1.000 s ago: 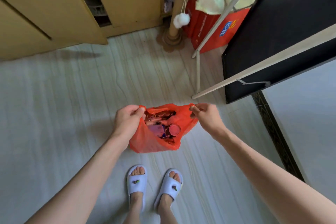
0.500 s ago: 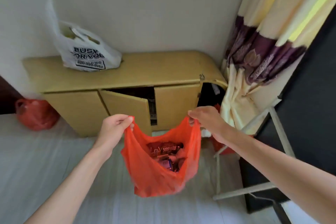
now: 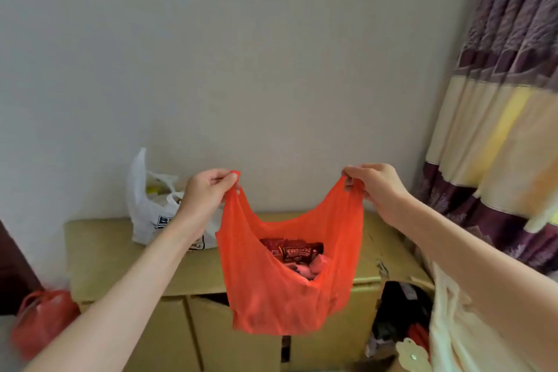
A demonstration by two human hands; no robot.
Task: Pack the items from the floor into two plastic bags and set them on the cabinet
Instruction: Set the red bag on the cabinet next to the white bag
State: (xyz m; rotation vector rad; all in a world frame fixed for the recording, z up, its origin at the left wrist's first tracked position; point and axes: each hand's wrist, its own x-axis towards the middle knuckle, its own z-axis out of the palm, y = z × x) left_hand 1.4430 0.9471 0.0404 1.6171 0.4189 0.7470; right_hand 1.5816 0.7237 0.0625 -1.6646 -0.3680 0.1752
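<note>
An orange plastic bag [image 3: 283,296] hangs in the air in front of the yellow cabinet [image 3: 99,254], its mouth stretched wide. My left hand [image 3: 205,193] pinches its left handle and my right hand [image 3: 377,187] pinches its right handle. Inside the bag lie red snack packets [image 3: 294,251] and other small items. The bag's bottom hangs below the level of the cabinet top, in front of the doors. A white plastic bag [image 3: 154,208] with black print stands on the cabinet top at the left, partly behind my left forearm.
A grey wall rises behind the cabinet. One cabinet door [image 3: 208,338] stands ajar below the bag. Another red bag [image 3: 42,317] sits on the floor at the cabinet's left. A purple and cream curtain [image 3: 507,106] hangs at the right, with pale cloth [image 3: 453,326] below it.
Both hands have lifted the orange bag from near the floor up to cabinet height. The view has tilted up from the floor to the wall and cabinet top.
</note>
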